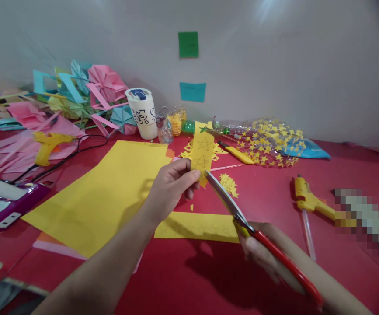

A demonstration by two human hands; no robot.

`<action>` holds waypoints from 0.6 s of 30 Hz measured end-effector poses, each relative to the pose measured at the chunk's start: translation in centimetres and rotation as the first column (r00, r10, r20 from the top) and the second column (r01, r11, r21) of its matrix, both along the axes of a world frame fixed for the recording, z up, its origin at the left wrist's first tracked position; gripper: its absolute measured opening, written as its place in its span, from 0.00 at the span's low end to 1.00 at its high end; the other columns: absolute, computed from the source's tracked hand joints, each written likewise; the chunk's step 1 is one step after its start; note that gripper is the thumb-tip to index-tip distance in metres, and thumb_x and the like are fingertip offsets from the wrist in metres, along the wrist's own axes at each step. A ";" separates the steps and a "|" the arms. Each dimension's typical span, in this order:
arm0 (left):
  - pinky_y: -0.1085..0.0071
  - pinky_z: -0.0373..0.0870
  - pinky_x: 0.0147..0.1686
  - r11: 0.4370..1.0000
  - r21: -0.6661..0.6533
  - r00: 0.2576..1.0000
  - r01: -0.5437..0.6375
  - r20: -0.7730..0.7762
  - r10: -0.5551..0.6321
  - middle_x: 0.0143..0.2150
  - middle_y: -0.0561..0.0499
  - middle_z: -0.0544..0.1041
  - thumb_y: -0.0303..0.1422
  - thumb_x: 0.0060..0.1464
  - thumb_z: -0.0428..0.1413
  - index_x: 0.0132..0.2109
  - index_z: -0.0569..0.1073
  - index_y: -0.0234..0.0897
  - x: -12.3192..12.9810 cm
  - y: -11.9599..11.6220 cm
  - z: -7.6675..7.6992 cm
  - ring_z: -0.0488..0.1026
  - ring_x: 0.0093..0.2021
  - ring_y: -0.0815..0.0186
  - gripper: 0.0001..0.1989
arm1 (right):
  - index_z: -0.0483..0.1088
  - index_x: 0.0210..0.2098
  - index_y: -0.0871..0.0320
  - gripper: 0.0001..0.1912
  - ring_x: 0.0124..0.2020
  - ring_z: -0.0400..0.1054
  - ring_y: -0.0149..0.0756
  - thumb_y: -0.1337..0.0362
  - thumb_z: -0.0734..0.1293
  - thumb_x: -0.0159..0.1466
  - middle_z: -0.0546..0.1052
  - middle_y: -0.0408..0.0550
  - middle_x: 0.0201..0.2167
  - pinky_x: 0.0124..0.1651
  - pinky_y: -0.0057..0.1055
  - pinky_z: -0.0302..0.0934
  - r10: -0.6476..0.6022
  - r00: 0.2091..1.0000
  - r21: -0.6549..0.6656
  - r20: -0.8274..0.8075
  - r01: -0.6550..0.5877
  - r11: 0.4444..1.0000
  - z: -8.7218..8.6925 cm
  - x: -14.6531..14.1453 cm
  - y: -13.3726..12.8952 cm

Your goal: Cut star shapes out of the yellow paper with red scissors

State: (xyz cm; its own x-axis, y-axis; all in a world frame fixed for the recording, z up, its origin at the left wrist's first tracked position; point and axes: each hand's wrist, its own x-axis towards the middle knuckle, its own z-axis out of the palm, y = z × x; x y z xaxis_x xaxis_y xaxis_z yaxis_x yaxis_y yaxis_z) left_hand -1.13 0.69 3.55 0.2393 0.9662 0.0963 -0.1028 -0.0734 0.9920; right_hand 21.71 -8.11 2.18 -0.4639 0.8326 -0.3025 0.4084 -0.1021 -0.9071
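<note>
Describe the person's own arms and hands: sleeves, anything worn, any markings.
Both forearms are bare as far as the picture shows; no sleeves are visible. The left hand and right hand wear no gloves, and no rings, watch or markings can be made out.

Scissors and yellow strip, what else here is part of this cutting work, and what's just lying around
In use: left hand holding yellow strip; right hand working scissors; cut stars.

Lying about: glue gun, second glue gun, paper cup, pink paper flower, large yellow sheet.
</note>
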 end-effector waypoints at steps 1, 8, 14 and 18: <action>0.79 0.62 0.19 1.000 0.009 1.000 0.008 -0.018 -0.008 0.22 0.57 0.71 0.33 0.55 0.57 0.27 0.68 0.36 -0.1 0.0 0.0 0.65 0.19 0.76 0.10 | 0.62 0.28 0.57 0.30 0.14 0.51 0.24 0.36 0.56 0.64 0.61 0.36 0.14 0.16 0.23 0.41 0.009 1.000 0.001 -0.005 -0.009 1.000 0.1 0.0 0.0; 0.79 0.63 0.20 0.999 0.038 0.998 0.009 -0.056 -0.007 0.23 0.57 0.69 0.33 0.55 0.56 0.28 0.69 0.36 -0.3 0.1 0.2 0.65 0.19 0.76 0.09 | 0.60 0.26 0.57 0.30 0.13 0.50 0.24 0.35 0.56 0.63 0.60 0.35 0.12 0.18 0.25 0.41 0.009 1.000 0.004 0.018 -0.009 1.000 -0.1 0.1 -0.1; 0.79 0.63 0.20 0.998 0.042 0.997 0.039 -0.063 -0.036 0.22 0.58 0.69 0.32 0.55 0.56 0.27 0.69 0.35 -0.2 0.1 0.3 0.65 0.19 0.77 0.09 | 0.60 0.27 0.57 0.31 0.13 0.50 0.24 0.34 0.55 0.63 0.60 0.35 0.13 0.17 0.24 0.41 0.017 1.000 0.007 0.019 -0.017 1.000 -0.2 0.2 -0.1; 0.80 0.64 0.20 0.998 0.052 0.997 0.044 -0.058 -0.041 0.22 0.58 0.70 0.31 0.56 0.56 0.27 0.68 0.35 -0.3 0.2 0.2 0.65 0.18 0.77 0.10 | 0.59 0.26 0.57 0.30 0.14 0.49 0.24 0.35 0.55 0.64 0.59 0.35 0.15 0.18 0.24 0.41 0.024 1.000 0.014 0.019 -0.024 1.000 -0.1 0.2 -0.1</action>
